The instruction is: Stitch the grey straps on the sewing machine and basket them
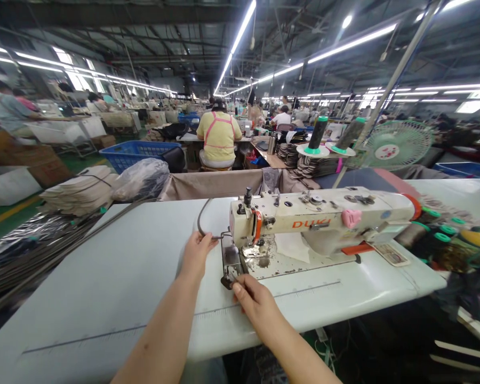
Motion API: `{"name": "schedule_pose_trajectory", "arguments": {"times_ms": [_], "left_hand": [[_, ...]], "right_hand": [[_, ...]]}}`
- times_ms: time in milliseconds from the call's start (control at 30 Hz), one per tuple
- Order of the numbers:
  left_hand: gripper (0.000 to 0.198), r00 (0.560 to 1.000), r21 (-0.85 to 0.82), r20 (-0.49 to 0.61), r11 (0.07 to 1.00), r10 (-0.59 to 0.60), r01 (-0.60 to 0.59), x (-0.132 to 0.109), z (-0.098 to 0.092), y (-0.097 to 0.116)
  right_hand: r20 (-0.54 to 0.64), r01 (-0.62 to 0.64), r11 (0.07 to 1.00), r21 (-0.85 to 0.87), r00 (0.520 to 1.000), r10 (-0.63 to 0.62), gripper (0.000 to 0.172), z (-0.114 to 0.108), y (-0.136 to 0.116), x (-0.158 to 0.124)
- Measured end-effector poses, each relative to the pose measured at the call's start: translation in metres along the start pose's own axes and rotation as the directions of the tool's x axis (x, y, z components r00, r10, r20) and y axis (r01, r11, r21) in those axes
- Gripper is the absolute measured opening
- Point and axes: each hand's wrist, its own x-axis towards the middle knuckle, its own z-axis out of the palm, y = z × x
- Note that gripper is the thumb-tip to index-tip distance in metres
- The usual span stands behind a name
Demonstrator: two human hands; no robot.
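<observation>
A cream-white industrial sewing machine (pixel 320 221) with orange lettering stands on a white sewing table (pixel 104 282). A narrow dark strap (pixel 230 261) lies at its presser foot (pixel 250 250), and a thin loop of it rises towards the machine head. My left hand (pixel 196 255) grips the strap's upper part just left of the needle area. Lower down, my right hand (pixel 256 308) pinches the strap near its end, at the table's surface. The needle point is hidden by the machine's parts and the strap.
Two thread cones (pixel 318 133) stand behind the machine, beside a green fan (pixel 396 145). Stacked fabric pieces (pixel 78 189) and a blue basket (pixel 138 152) are at the left. A co-worker in a yellow top (pixel 218 138) sits beyond. Spools (pixel 440 240) crowd the right.
</observation>
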Motion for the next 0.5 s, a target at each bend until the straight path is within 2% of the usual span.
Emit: {"name": "schedule_pose_trajectory", "arguments": {"times_ms": [100, 200, 500], "left_hand": [[0.042, 1.000, -0.023, -0.022, 1.000, 0.013, -0.013, -0.019, -0.016, 0.009], [0.043, 0.999, -0.006, -0.034, 1.000, 0.020, -0.020, -0.038, -0.032, 0.013], [0.039, 0.994, 0.128, -0.009, 0.986, 0.109, -0.107, -0.081, -0.067, 0.023]], "right_hand": [[0.093, -0.171, 0.950, 0.260, 0.984, 0.151, 0.059, 0.009, 0.004, 0.010], [0.116, -0.263, 0.877, 0.403, 0.965, 0.236, 0.064, 0.016, 0.009, 0.023], [0.237, -0.332, 0.824, 0.459, 0.940, 0.247, 0.064, 0.041, 0.008, 0.059]]}}
